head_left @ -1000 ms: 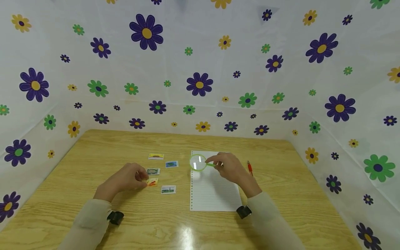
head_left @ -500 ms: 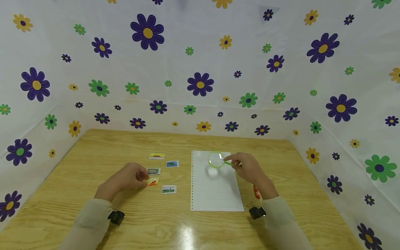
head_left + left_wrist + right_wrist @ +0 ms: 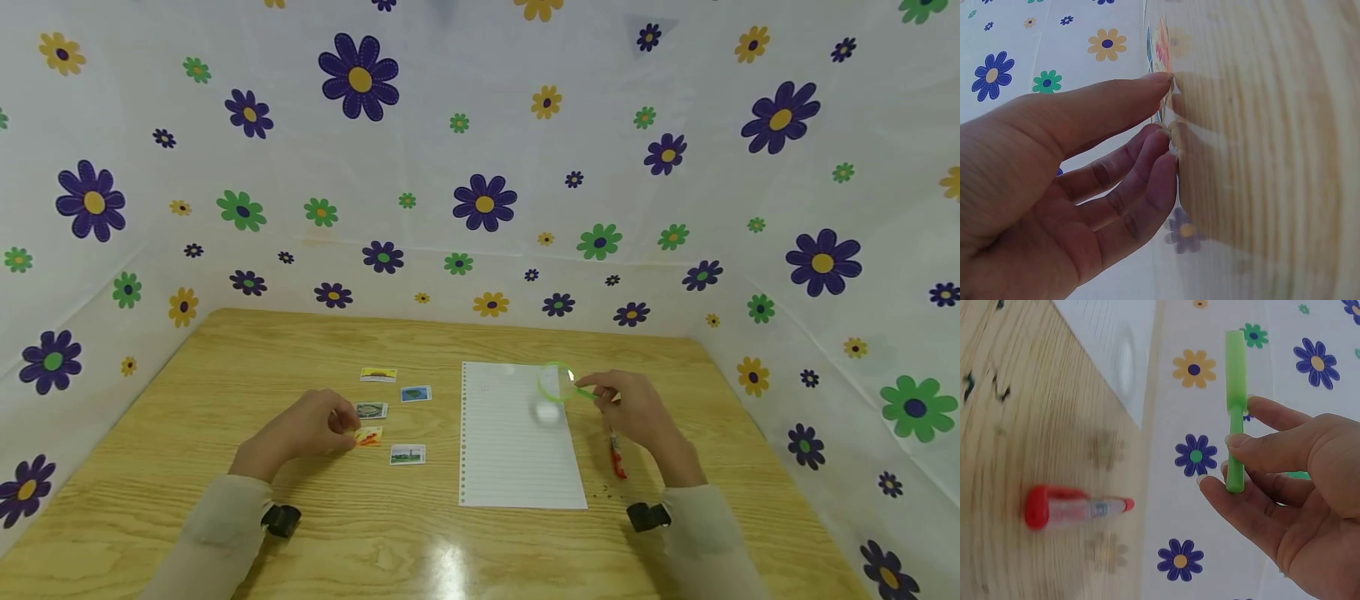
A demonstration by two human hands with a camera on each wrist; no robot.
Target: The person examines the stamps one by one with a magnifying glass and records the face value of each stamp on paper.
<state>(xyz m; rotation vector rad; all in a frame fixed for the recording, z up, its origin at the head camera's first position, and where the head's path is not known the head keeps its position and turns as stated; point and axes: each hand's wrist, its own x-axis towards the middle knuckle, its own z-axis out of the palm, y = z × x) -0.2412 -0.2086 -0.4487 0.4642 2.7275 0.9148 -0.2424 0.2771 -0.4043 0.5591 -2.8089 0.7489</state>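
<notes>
My right hand (image 3: 637, 408) pinches the handle of a green-rimmed magnifying glass (image 3: 587, 393) between thumb and fingers, and holds it up over the right edge of a lined sheet (image 3: 517, 450). In the right wrist view the magnifying glass (image 3: 1235, 375) appears edge-on. My left hand (image 3: 311, 422) rests on the table, thumb and curled fingers at the left end of an orange-yellow postage stamp (image 3: 369, 437). Seen low in the left wrist view, that stamp (image 3: 1161, 53) lies flat by the thumb tip. Just behind it is a grey-green stamp (image 3: 372, 410), partly covered by the fingers.
A yellow stamp (image 3: 378, 375), a blue stamp (image 3: 416, 393) and a green landscape stamp (image 3: 407, 454) lie on the wooden table (image 3: 300, 550). A red pen (image 3: 617, 458) sits under my right forearm, near small dark specks (image 3: 604, 492). Flowered cloth (image 3: 420, 150) encloses the table's back and sides.
My right hand has carried the magnifying glass rightward, from the sheet's left edge to its right edge. My left hand has stayed at the orange-yellow stamp.
</notes>
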